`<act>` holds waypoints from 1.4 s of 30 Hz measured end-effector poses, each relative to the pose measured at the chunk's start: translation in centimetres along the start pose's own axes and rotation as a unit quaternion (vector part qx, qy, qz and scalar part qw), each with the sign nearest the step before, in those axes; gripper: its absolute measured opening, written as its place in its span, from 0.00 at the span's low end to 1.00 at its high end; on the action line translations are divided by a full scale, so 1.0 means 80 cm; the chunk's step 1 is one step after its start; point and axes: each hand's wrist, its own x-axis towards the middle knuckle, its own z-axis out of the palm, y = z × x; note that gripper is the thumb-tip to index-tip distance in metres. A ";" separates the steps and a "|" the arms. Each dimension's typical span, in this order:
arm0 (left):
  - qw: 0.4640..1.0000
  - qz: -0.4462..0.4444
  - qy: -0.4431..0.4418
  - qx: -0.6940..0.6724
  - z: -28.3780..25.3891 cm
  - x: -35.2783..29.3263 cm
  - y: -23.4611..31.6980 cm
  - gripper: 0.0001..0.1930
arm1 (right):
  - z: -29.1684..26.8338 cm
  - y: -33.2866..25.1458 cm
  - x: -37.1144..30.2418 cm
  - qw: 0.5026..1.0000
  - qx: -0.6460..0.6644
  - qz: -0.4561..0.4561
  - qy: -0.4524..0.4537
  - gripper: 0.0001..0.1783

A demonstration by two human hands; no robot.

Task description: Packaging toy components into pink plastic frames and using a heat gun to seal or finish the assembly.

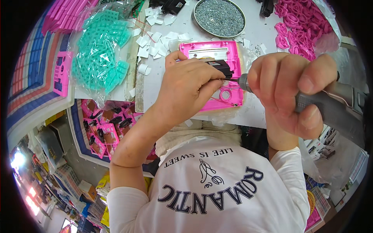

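Note:
My right hand (285,87) is wrapped round a grey electric screwdriver (338,106), which lies almost level and points left. Its thin bit reaches the fingertips of my left hand (188,83). There the thumb and forefinger are pinched together at the bit's tip; whatever they hold is too small to make out. Beneath both hands is a pink plastic casing (239,58), open side up. A black part (219,66) sits inside it, partly covered by my left hand. Near the casing's lower edge is a pink ring shape (225,94) with thin wires beside it.
A round metal dish of screws (219,17) stands beyond the casing. Bagged turquoise keypads (103,50) lie left, pink rings (301,27) at the far right. White paper pieces (157,44) are scattered between. Below the table's left side, a bin holds pink assemblies (107,134).

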 end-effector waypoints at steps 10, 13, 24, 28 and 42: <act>0.990 -0.005 0.090 0.110 -0.001 -0.007 0.003 0.15 | -0.009 0.016 0.000 1.000 0.030 -0.010 0.002 0.18; 0.980 -0.053 0.074 0.176 0.001 -0.032 -0.012 0.21 | -0.004 0.027 -0.003 0.999 0.018 -0.008 0.051 0.18; 0.984 -0.021 0.069 0.164 0.013 -0.048 -0.042 0.23 | 0.038 0.058 0.009 0.990 -0.036 0.039 0.127 0.20; 0.984 -0.013 0.072 0.162 0.015 -0.050 -0.046 0.22 | 0.037 0.067 0.009 0.995 -0.016 0.031 0.098 0.19; 0.986 0.033 0.091 0.132 0.023 -0.056 -0.054 0.25 | 0.039 0.074 0.018 0.989 -0.143 -0.018 0.014 0.18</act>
